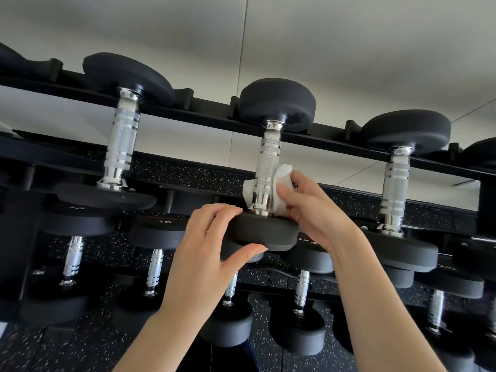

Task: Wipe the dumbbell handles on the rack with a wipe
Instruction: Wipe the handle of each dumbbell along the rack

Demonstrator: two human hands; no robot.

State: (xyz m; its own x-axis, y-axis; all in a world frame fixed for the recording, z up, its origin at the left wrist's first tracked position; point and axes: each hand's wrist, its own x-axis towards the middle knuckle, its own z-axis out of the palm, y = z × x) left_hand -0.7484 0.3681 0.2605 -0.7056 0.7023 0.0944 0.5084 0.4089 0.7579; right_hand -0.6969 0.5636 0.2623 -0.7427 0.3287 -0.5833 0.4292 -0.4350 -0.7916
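A black dumbbell with a knurled chrome handle (pixel 267 167) lies across the top tier of the black rack (pixel 204 114), in the middle of the view. A white wipe (pixel 280 183) is wrapped around the lower end of that handle. My right hand (pixel 311 208) pinches the wipe against the handle from the right. My left hand (pixel 212 237) grips the near black head (pixel 265 232) of the same dumbbell, fingers on top and thumb on its rim.
Two more dumbbells lie on the top tier, one with its handle (pixel 122 140) at the left and one with its handle (pixel 396 189) at the right. Several dumbbells fill the lower tiers (pixel 155 269). Speckled black flooring (pixel 80 345) lies below, a pale wall behind.
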